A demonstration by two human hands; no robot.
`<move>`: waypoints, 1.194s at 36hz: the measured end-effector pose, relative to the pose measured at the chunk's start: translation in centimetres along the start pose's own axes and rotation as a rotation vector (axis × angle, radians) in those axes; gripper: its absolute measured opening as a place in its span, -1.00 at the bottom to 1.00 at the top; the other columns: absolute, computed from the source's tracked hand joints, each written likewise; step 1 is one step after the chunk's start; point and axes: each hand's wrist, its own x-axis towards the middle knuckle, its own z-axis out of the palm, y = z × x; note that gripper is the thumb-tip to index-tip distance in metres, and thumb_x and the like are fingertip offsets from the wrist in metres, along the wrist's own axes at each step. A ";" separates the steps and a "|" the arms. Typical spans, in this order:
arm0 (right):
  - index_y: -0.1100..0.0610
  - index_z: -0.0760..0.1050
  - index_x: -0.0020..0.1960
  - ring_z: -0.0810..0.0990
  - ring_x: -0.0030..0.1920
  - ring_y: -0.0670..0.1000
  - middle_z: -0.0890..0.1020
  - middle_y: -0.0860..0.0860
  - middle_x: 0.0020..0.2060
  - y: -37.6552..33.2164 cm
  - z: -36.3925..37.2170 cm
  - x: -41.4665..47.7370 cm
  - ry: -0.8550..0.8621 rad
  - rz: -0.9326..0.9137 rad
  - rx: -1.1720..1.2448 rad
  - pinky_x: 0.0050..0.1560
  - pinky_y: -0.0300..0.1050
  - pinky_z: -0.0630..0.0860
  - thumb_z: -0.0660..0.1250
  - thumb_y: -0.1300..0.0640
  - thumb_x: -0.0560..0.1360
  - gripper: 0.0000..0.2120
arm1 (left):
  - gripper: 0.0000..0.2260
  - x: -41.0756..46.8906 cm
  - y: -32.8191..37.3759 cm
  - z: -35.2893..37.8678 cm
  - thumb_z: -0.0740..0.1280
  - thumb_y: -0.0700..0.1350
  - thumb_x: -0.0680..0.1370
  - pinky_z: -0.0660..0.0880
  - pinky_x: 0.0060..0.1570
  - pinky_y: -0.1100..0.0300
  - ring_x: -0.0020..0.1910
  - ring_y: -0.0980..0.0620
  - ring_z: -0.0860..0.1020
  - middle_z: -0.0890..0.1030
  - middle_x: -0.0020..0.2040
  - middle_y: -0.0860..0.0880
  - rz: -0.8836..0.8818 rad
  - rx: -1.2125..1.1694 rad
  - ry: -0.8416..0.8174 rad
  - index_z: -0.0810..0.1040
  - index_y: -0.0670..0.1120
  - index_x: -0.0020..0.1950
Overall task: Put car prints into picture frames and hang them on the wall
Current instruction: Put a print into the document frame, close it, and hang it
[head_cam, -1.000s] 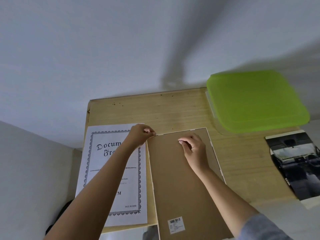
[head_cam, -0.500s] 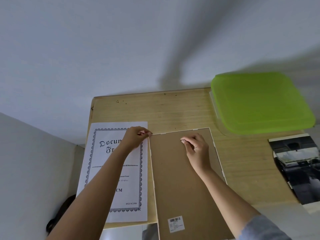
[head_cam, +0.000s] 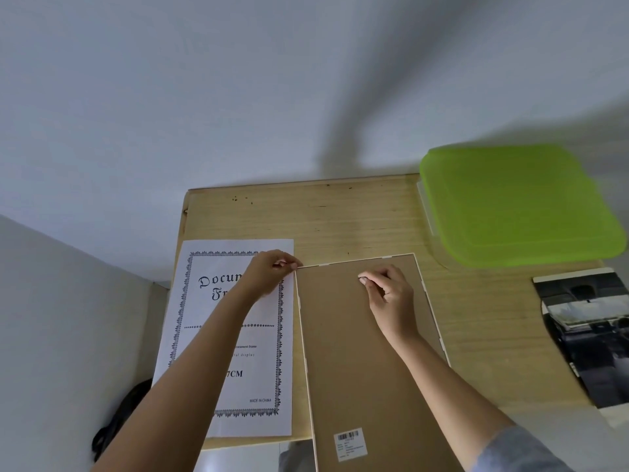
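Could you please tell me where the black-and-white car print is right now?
In the head view, the black-and-white car print lies at the light wooden table's right edge, just below the lime-green plastic lid.

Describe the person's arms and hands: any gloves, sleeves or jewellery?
Both hands are bare: the left hand and right hand show no gloves, rings or watch. The left forearm is uncovered as far as the picture shows. The right arm wears a grey-blue sleeve that begins near the elbow.

Probably a plain room at home: small scuffed wooden table (head_cam: 340, 219) pushed into a corner of bare white walls (head_cam: 238, 97), green-lidded plastic box (head_cam: 517, 202) at its far right corner, printed sheet (head_cam: 258, 386) along its left edge.
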 end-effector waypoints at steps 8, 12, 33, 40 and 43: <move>0.20 0.63 -0.16 0.49 -0.22 -0.05 0.50 -0.03 -0.27 -0.2 -0.4 0.1 0.010 -0.019 0.013 -0.16 -0.45 0.35 0.31 0.46 0.41 -0.79 | -0.88 -0.2 -0.6 0.7 0.31 -0.21 0.54 0.36 -0.10 0.46 -0.05 0.09 0.52 0.61 -0.08 -0.01 0.029 -0.020 0.074 0.63 -0.14 0.00; 0.20 0.63 -0.16 0.48 -0.22 -0.08 0.50 -0.04 -0.27 -0.3 -0.6 0.3 0.011 -0.031 0.010 -0.16 -0.46 0.34 0.31 0.47 0.40 -0.78 | -0.88 -0.3 -0.6 0.9 0.31 -0.21 0.54 0.33 -0.17 0.46 -0.16 0.18 0.49 0.59 -0.14 0.01 0.034 -0.028 0.096 0.64 -0.12 -0.01; 0.24 0.62 -0.15 0.45 -0.20 -0.16 0.50 0.02 -0.25 -0.4 -0.6 0.5 0.044 -0.050 -0.018 -0.12 -0.50 0.33 0.27 0.52 0.38 -0.75 | -0.87 -0.3 -0.6 1.5 0.30 -0.23 0.53 0.36 -0.11 0.41 -0.07 0.00 0.51 0.58 -0.12 -0.01 0.083 0.017 0.185 0.64 -0.14 -0.03; 0.25 0.62 -0.15 0.45 -0.20 -0.18 0.52 0.06 -0.25 -1.1 -0.7 1.2 0.039 -0.058 -0.008 -0.14 -0.51 0.33 0.27 0.52 0.39 -0.76 | -0.86 0.4 -0.1 1.1 0.29 -0.24 0.54 0.36 -0.06 0.25 -0.10 0.02 0.49 0.61 -0.08 -0.13 0.069 0.064 0.196 0.63 -0.20 -0.01; 0.24 0.62 -0.14 0.48 -0.20 -0.14 0.52 0.08 -0.24 -1.2 -0.6 1.3 0.042 -0.063 -0.006 -0.17 -0.49 0.35 0.27 0.51 0.40 -0.76 | -0.86 0.5 0.1 1.0 0.29 -0.24 0.54 0.35 -0.07 0.25 -0.12 0.03 0.48 0.61 -0.08 -0.15 0.072 0.071 0.194 0.63 -0.20 0.00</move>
